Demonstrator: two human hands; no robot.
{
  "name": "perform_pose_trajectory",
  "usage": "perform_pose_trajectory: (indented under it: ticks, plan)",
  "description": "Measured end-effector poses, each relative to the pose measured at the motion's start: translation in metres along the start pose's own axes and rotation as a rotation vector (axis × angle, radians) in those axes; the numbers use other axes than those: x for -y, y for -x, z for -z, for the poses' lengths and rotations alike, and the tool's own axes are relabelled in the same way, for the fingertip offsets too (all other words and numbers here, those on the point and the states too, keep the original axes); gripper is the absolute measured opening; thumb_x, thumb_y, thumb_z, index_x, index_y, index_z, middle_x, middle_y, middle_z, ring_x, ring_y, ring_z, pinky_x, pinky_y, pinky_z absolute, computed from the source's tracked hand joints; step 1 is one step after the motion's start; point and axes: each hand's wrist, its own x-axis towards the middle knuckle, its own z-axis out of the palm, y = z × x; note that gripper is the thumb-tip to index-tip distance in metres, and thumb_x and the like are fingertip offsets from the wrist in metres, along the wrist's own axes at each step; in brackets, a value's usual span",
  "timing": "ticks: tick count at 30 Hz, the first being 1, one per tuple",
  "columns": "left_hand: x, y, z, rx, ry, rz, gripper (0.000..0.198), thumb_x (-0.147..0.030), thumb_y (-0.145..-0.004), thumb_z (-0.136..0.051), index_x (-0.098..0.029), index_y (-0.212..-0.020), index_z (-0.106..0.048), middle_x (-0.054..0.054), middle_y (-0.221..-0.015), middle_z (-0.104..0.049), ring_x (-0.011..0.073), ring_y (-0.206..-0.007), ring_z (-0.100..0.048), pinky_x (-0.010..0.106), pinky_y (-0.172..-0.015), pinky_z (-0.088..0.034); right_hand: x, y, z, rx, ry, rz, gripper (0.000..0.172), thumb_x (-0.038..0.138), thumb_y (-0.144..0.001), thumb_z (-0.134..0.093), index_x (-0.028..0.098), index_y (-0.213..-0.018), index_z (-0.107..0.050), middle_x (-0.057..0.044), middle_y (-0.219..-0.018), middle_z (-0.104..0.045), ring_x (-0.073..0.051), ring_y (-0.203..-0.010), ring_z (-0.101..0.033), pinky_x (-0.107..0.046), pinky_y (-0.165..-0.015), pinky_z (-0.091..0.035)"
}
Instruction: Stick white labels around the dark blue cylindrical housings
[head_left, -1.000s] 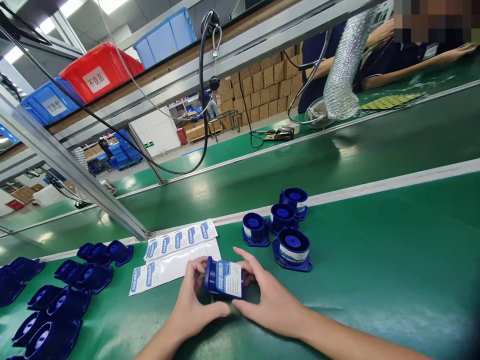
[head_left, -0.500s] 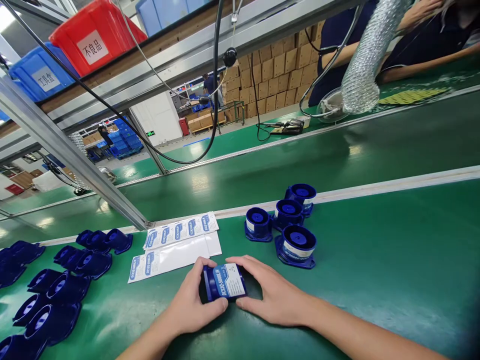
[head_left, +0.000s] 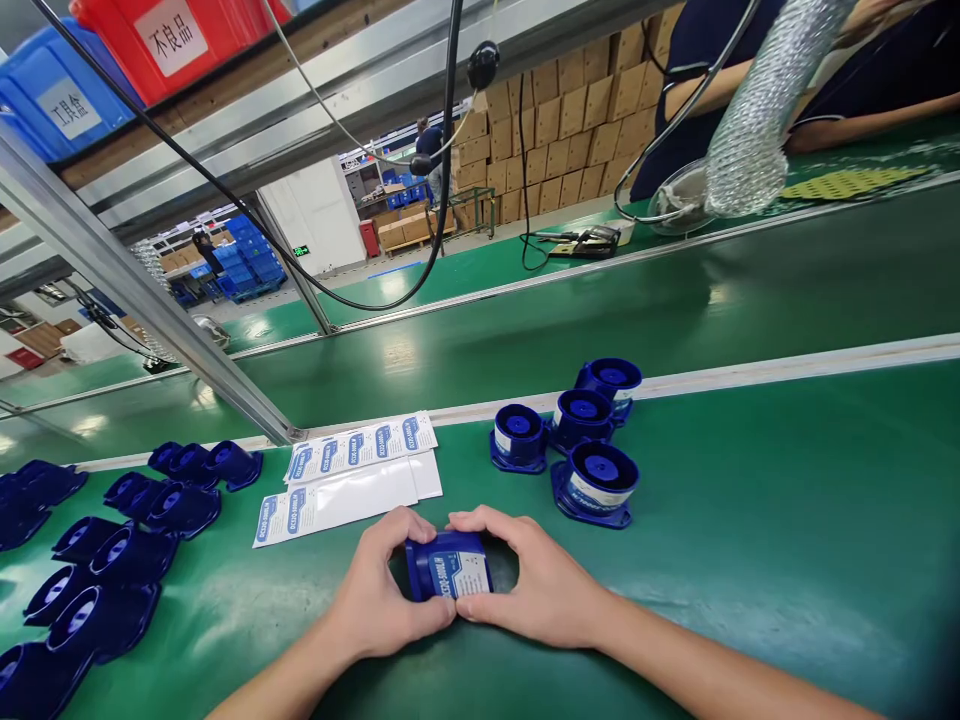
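Between my two hands is a round blue plastic housing (head_left: 442, 562) lying on its side, with a blue-and-white printed label (head_left: 471, 575) on its curved wall. My left hand (head_left: 386, 585) grips its flanged left end, thumb below and fingers above. At the other end, my right hand (head_left: 536, 580) holds it with thumb and fingers, the thumb at the label's lower edge. Beyond my hands, sheets of the same labels (head_left: 360, 450) lie on the green bench, next to a mostly bare white backing strip (head_left: 352, 495).
Several labelled blue housings (head_left: 600, 480) stand ahead to the right. Rows of other blue housings (head_left: 127, 555) fill the left side. A metal post (head_left: 172, 300) rises at the left, and a black cable (head_left: 442, 200) hangs ahead. Co-workers' arms (head_left: 885, 120) show across the bench.
The housing has rolled in my hands, so its label now faces lower and more bare blue wall shows on top. My right thumb has shifted left along the label's lower edge.
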Motion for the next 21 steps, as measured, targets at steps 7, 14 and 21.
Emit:
perform_pose_trajectory:
  ticks: [7, 14, 21]
  plan:
    - [-0.0030, 0.0014, 0.0000, -0.013, 0.015, 0.004, 0.046, -0.019, -0.057, -0.093, -0.022, -0.091, -0.062, 0.003, -0.100, -0.069, 0.0248, -0.095, -0.066, 0.036, -0.087, -0.049, 0.0048, 0.0015, 0.0043, 0.049, 0.002, 0.011, 0.056, 0.037, -0.066, -0.096, 0.029, -0.119, -0.078, -0.004, -0.118, -0.081, -0.036, -0.111, -0.072, -0.049, -0.104, -0.053]
    - [-0.0027, 0.0027, 0.0000, -0.023, 0.003, -0.050, 0.045, -0.020, -0.057, -0.097, -0.021, -0.086, -0.063, 0.003, -0.101, -0.071, 0.0231, -0.091, -0.067, 0.034, -0.084, -0.048, -0.0014, 0.0042, 0.0025, 0.051, -0.078, -0.010, 0.056, 0.037, -0.063, -0.098, 0.027, -0.115, -0.080, -0.006, -0.116, -0.081, -0.037, -0.111, -0.073, -0.049, -0.104, -0.056]
    - [0.0020, 0.0031, -0.0006, -0.007, 0.007, -0.153, 0.042, -0.025, -0.063, -0.099, -0.022, -0.089, -0.066, 0.002, -0.102, -0.072, 0.0216, -0.090, -0.069, 0.033, -0.082, -0.050, -0.0015, 0.0035, -0.0006, 0.102, -0.302, -0.021, 0.047, 0.034, -0.062, -0.096, 0.022, -0.104, -0.079, -0.009, -0.116, -0.080, -0.036, -0.110, -0.075, -0.049, -0.105, -0.059]
